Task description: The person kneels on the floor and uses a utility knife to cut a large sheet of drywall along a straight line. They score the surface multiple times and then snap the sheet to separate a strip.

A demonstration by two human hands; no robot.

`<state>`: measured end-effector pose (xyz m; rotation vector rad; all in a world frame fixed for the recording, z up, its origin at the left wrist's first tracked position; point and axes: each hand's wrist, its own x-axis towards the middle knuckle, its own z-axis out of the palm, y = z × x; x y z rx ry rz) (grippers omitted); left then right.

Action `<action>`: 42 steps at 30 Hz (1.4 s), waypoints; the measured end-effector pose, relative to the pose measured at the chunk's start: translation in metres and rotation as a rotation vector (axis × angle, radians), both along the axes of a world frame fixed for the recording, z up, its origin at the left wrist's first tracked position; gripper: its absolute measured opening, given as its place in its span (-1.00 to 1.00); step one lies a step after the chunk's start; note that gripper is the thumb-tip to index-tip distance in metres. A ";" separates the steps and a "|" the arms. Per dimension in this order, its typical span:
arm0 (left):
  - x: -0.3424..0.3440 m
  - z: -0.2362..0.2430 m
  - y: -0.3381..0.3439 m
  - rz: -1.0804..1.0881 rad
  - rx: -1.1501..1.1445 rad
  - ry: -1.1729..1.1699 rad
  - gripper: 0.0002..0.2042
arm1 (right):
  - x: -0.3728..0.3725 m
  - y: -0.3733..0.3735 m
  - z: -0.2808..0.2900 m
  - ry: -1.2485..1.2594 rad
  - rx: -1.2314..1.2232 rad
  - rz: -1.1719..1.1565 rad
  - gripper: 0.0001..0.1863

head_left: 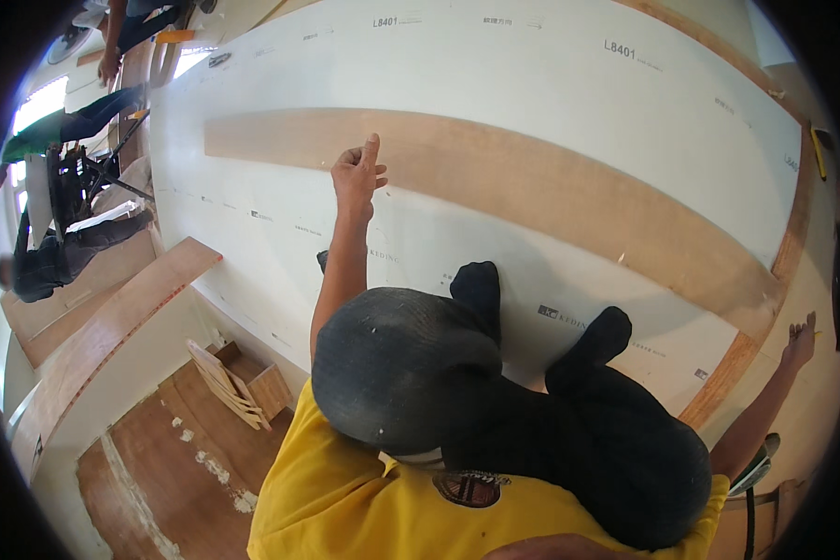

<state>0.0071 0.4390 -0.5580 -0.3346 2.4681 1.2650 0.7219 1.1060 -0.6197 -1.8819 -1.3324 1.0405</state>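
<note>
Beneath me is a large white film-covered panel [280, 219], with a long brown wooden strip [495, 173] lying across it. My left hand [357, 173] is at the strip's near edge. One finger points away from me and the others are loosely bent and apart, with nothing visible in them. Whether it touches the strip, I cannot tell. Far to the right, my right hand [799, 343] is held out past the panel's right edge. Its fingers are bent together, and a small thin yellow thing [819, 333] shows at them.
My dark-socked feet [609, 331] are on the panel. A curved-looking wooden board [112, 331] and a small wooden box [261, 387] are at left, above a brown floor [173, 457]. Other people [75, 252] are at far left. A yellow tool [819, 154] lies far right.
</note>
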 end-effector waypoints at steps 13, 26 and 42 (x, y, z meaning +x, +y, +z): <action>-0.046 -0.075 -0.082 0.594 0.132 -0.244 -0.28 | -0.044 -0.104 -0.053 -0.669 -0.034 0.439 -0.26; -0.051 -0.099 -0.106 0.599 0.295 -0.354 -0.58 | -0.033 -0.105 -0.022 -0.388 -0.051 0.304 -0.44; -0.047 -0.066 -0.104 0.284 -0.161 -0.336 -0.57 | -0.059 -0.116 -0.039 -0.213 -0.026 0.318 -0.54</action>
